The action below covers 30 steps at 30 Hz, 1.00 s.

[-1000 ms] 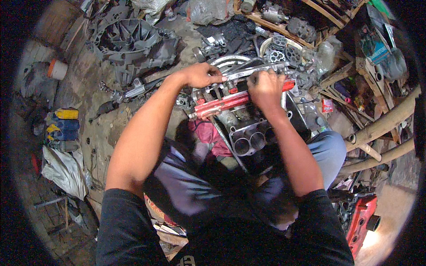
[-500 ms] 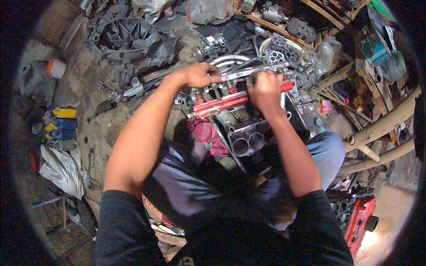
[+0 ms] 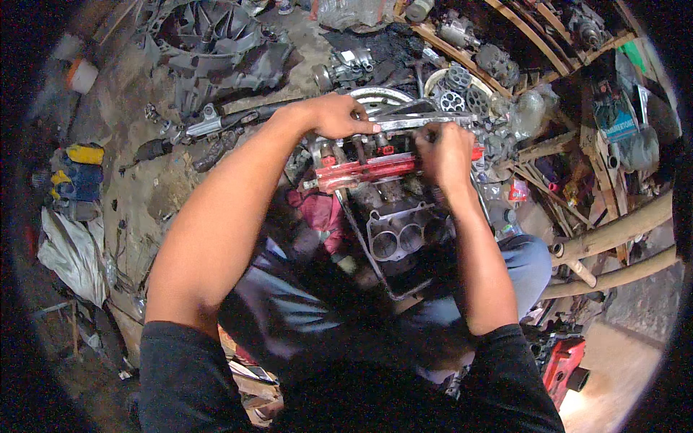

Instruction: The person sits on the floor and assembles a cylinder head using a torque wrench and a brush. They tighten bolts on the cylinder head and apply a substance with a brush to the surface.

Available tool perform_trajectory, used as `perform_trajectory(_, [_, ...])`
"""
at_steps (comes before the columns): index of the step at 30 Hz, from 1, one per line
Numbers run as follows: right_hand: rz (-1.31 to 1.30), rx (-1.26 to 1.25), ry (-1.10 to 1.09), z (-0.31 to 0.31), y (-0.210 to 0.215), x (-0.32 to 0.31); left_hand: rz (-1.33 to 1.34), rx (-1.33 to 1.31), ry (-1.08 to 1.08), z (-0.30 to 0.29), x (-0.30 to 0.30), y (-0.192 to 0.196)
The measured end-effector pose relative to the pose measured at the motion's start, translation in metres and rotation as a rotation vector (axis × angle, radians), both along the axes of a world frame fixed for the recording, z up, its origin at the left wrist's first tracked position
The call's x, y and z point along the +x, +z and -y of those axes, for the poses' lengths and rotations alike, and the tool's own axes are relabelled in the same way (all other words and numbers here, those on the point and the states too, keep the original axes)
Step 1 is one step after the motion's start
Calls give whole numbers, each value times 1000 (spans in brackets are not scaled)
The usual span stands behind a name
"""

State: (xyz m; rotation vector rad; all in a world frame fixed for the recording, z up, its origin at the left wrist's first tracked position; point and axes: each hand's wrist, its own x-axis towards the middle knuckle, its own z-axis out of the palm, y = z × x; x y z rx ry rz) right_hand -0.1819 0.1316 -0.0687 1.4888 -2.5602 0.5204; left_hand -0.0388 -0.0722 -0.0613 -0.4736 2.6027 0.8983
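Observation:
A metal engine part with a red-painted rail (image 3: 368, 169) lies across the engine block (image 3: 372, 249), whose round bores show on its near side. Along the far side of that part runs a silver metal flange (image 3: 415, 121). My left hand (image 3: 339, 117) grips the left end of the flange, its thumb laid along the metal and its other fingers curled behind. Over the right end of the red rail is my right hand (image 3: 449, 153), its fingers bent down and pressed together just below the flange. Whatever is between those fingertips is hidden.
A large grey bell-shaped housing (image 3: 206, 43) sits at the far left. Round metal plates (image 3: 455, 90) fill a pale basin at the far right. Bamboo poles (image 3: 613, 238) jut in from the right. A pink cloth (image 3: 320, 215) lies left of the block.
The whole view has shifted a little. My right hand has turned slightly, its fingers curled more tightly near the flange. My left hand keeps its place on the flange.

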Motion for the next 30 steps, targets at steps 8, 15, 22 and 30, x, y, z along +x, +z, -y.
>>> perform_trajectory(8, [46,-27,-11,0,-5,-6,-15,57,-2,2,0,1])
perform_trajectory(15, [87,60,-3,1,0,-5,-46,11,-24,4,-1,-7])
perform_trajectory(22, [133,126,2,3,5,-5,-16,11,-11,4,-3,-8])
perform_trajectory(30, [72,32,73,4,2,-9,-4,-8,-8,1,-3,-2])
